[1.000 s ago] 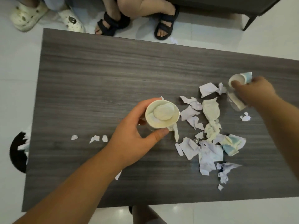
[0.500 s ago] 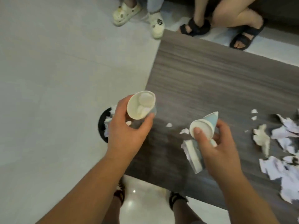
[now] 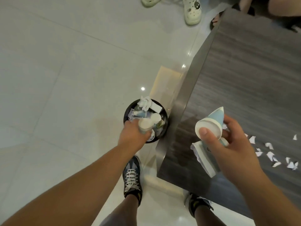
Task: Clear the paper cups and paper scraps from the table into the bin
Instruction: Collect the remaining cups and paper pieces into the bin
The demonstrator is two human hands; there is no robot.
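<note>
Left hand, now over the bin at nine o'clock off the bench, grips its stuffed cup for release; right hand holds two cups.

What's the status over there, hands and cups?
Left hand grips a cup over the bin. Right hand holds two cups above the table. Scraps remain. Nothing blocking.

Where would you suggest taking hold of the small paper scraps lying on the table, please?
The paper scraps lie flat and scattered on the table, so none offers an edge to grip. Coming from above, pinch each between fingertips, or probably better, sweep them together toward the table edge first. Both hands are busy now: the left hand holds a cup over the bin, the right hand holds cups.
</note>
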